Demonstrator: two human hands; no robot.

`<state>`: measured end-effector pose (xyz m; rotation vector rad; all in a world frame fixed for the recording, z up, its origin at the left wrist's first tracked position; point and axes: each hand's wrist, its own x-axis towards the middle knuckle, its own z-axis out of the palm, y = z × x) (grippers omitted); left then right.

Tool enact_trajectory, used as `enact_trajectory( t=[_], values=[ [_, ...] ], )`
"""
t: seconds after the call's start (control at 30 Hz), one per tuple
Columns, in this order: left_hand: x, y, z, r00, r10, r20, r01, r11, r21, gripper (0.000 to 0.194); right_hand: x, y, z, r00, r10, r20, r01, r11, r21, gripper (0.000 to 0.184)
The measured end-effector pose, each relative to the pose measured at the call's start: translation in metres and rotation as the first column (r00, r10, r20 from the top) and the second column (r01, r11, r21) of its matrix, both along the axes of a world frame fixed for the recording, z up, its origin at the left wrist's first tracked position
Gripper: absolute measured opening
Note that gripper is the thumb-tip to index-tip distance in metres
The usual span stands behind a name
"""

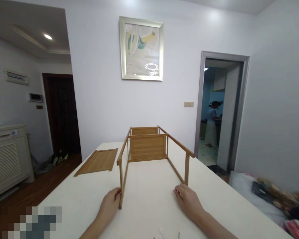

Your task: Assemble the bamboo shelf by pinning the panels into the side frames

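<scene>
A brown wooden shelf frame [180, 144] lies on its side on the white table [149, 186], its open end towards me. Two wooden panels stand across it, the nearer shelf panel [148, 147] in plain view. My left hand [109, 204] is closed at the lower end of the left post, fingers against the wood. Over the lower right corner of the frame, my right hand [190, 200] is closed, its fingertips curled inwards; the post's end is hidden behind it. A loose wooden panel [98, 161] lies flat to the left of the frame.
Small clear plastic [160, 234] and a thin metal piece [178, 235] lie at the table's near edge. Cloth and bags [269, 199] are heaped on the right. A white cabinet [8, 159] stands left. Another person [211, 124] stands beyond the doorway.
</scene>
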<state>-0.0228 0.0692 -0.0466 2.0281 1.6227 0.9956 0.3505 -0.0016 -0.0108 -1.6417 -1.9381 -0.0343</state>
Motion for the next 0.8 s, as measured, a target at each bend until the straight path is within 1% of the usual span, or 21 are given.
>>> enact_trajectory(
  t=[0.07, 0.1, 0.13, 0.2, 0.27, 0.33, 0.47, 0.6, 0.7, 0.8],
  values=[
    [0.0, 0.001, 0.001, 0.996, 0.034, -0.084, -0.033, 0.999, 0.018, 0.037, -0.004, -0.001, 0.003, 0.988, 0.147, -0.042, -0.147, 0.989, -0.013, 0.027],
    [-0.001, 0.002, 0.002, 0.992, 0.046, -0.117, -0.043, 0.999, 0.029, 0.035, -0.005, -0.002, 0.004, 0.978, 0.2, -0.063, -0.201, 0.979, -0.021, 0.027],
    [-0.001, 0.004, 0.002, 0.988, 0.052, -0.146, -0.047, 0.998, 0.036, 0.034, -0.006, -0.002, 0.005, 0.969, 0.236, -0.078, -0.239, 0.97, -0.031, 0.028],
    [-0.003, 0.008, 0.004, 0.977, 0.057, -0.205, -0.049, 0.998, 0.042, 0.031, -0.006, -0.001, 0.007, 0.959, 0.27, -0.084, -0.274, 0.96, -0.053, 0.028],
    [-0.003, 0.016, 0.004, 0.96, 0.08, -0.268, -0.071, 0.997, 0.042, 0.034, -0.006, -0.001, 0.007, 0.961, 0.27, -0.067, -0.274, 0.959, -0.067, 0.03],
    [-0.003, 0.028, 0.004, 0.938, 0.13, -0.321, -0.125, 0.992, 0.037, 0.042, -0.007, 0.0, 0.007, 0.963, 0.266, -0.05, -0.269, 0.96, -0.072, 0.031],
    [-0.002, 0.064, 0.006, 0.887, 0.237, -0.396, -0.25, 0.968, 0.018, 0.063, -0.007, 0.001, 0.005, 0.964, 0.266, -0.029, -0.268, 0.961, -0.075, 0.031],
    [-0.007, 0.095, 0.012, 0.851, 0.303, -0.43, -0.333, 0.943, 0.005, 0.075, -0.006, 0.002, 0.003, 0.964, 0.264, -0.019, -0.265, 0.962, -0.074, 0.032],
    [-0.013, 0.106, 0.012, 0.839, 0.311, -0.446, -0.356, 0.934, -0.019, 0.08, -0.006, 0.003, 0.002, 0.965, 0.259, -0.03, -0.26, 0.962, -0.077, 0.031],
    [-0.016, 0.108, 0.01, 0.835, 0.29, -0.468, -0.35, 0.936, -0.045, 0.081, -0.006, 0.003, 0.002, 0.964, 0.262, -0.038, -0.264, 0.96, -0.089, 0.032]
  ],
)
